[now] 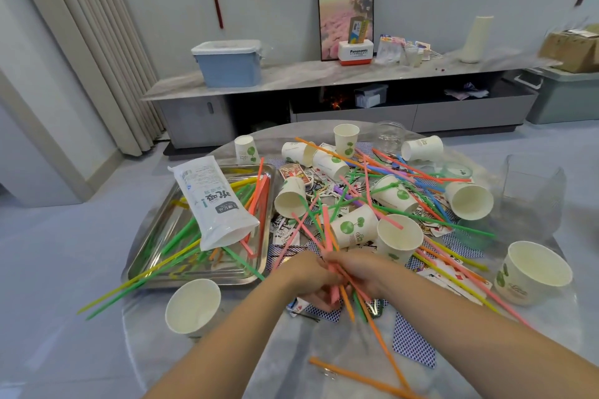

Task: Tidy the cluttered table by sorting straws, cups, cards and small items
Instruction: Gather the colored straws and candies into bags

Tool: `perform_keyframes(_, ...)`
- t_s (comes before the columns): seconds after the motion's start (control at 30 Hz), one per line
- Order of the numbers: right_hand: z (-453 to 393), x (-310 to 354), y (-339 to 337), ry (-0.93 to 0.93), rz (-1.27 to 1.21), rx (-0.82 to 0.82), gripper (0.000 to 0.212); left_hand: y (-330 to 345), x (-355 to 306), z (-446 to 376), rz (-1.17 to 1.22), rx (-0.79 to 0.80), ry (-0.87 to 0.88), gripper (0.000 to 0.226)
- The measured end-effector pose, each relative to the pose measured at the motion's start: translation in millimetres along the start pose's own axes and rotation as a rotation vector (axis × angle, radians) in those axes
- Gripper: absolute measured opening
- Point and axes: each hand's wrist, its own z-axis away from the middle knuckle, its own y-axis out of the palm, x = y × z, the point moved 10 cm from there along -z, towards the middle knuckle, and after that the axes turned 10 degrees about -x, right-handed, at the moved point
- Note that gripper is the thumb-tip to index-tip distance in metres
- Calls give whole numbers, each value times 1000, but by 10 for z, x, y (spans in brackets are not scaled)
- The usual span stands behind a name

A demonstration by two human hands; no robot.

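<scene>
While straws are being sorted from the clutter, a bundle of pink, orange and green straws (337, 272) is held at the near centre of the bench (259, 366) by both hands. The left hand (308, 272) is closed in a curled grip around the bundle's middle, and the right hand (363, 272) is closed on the same bundle just beside it, presumably so that the loose lengths can be aligned before transfer. The straw ends fan out toward the far side and toward the near right, which indicates that the bundle is not yet squared. To the left, a steel tray (155, 269) already carries green, yellow and orange straws and a white straw bag (214, 201) lying across it; it is judged to be the collection point. Paper cups (398, 240) lie tipped or upright among scattered playing cards (411, 347) across the far and right areas, still unsorted. A single orange straw (356, 376) lies apart at the near edge.
</scene>
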Motion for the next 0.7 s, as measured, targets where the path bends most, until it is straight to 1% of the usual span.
perform_keyframes(0.07, 35, 36, -27, -21, 42, -26, 33, 33, -30, 38, -36, 49, 17, 25)
perform_keyframes(0.17, 75, 138, -130, -35, 96, -66, 28, -66, -64, 51, 28, 30, -16, 34)
perform_keyframes(0.23, 99, 147, -183, 26, 38, -56, 24, -164, -87, 35, 91, -19, -37, 35)
perform_keyframes(0.3, 154, 142, -207, 80, -9, -42, 26, -249, -95, 11, 166, -80, -51, 35)
perform_keyframes(0.4, 241, 196, -218, 73, -76, -48, 24, -285, -138, -39, 351, -105, -50, 36)
perform_keyframes(0.47, 308, 254, -171, 26, -62, -34, 19, -259, -218, -36, 503, -81, -32, 32)
perform_keyframes(0.57, 404, 352, -1, -101, 49, 62, 11, -262, -362, -29, 776, -100, 3, 24)
perform_keyframes(0.63, 452, 406, 125, -201, 110, 138, 14, -363, -442, -44, 948, -167, 55, 15)
perform_keyframes(0.7, 478, 470, 184, -307, 171, 145, 18, -504, -554, -2, 1080, -206, 144, 10)
